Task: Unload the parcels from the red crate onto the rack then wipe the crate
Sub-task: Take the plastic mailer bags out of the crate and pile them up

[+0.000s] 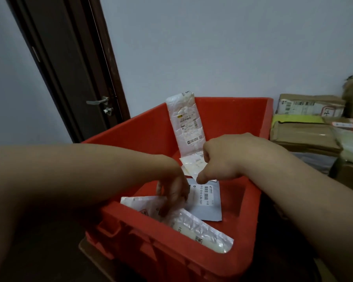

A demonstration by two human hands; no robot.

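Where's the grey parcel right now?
Head view, centre: the grey parcel lies on the red crate floor, beside the left hand, below the right hand.

Matt red plastic crate (pixel 228 117), glossy crinkled plastic mailers (pixel 202 231), brown cardboard boxes (pixel 304 137)

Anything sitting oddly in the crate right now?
The long white mailer stands on end against the red crate's far wall, poking above its rim; a bubble mailer overhangs the near rim. No visible damage.

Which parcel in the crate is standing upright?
The long white parcel, leaning against the red crate's far wall; the others, like the grey mailer, lie down low inside.
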